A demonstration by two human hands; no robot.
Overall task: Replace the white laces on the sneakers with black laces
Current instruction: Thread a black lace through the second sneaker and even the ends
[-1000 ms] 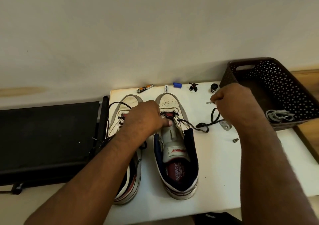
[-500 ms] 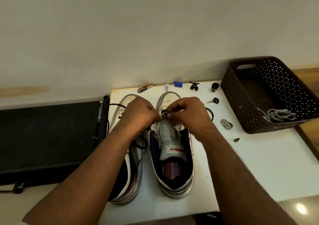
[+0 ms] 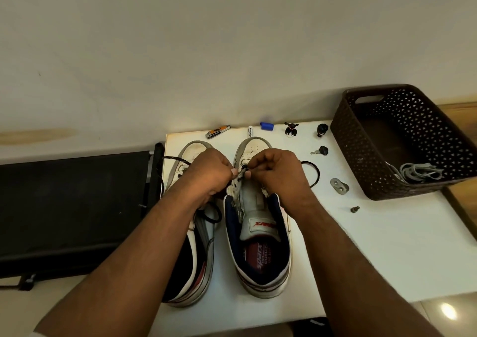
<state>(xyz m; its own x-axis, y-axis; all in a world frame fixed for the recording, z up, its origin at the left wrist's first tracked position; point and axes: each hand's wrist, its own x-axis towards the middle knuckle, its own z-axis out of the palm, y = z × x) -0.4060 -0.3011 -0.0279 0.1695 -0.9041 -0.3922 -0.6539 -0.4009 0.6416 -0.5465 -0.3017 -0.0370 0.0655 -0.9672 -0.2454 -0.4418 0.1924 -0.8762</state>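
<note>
- Head view: two sneakers sit side by side on the white table (image 3: 387, 246), toes to the wall, openings toward the person, which seems meant to keep the eyelets within easy reach of both hands.
- The right sneaker (image 3: 259, 233) is the one in hand; its tongue lies flat and its upper eyelets look unlaced, so the lacing is probably near the toe end.
- The black lace (image 3: 313, 175) loops out on the table to the right of that sneaker, slack, likely left loose so it can feed through an eyelet.
- The left sneaker (image 3: 191, 233) has a black lace trailing off past the table's left edge; I cannot tell how far it is threaded.
- The white laces (image 3: 418, 172) lie bundled in the brown basket (image 3: 402, 96) at right, well apart, apparently put aside as finished with.
- Left hand (image 3: 209, 175): knuckles up, fingers curled, thumb and fingertips pressed on the sneaker's left eyelet flap, seemingly steadying it.
- Right hand (image 3: 275, 170): fingers curled down, tips together pinching the lace end just beside the left thumb.
- Both forearms come in from below and converge over the sneaker.
- A key (image 3: 320, 151), a screw (image 3: 355, 209) and other small items lie near the table's far edge.
</note>
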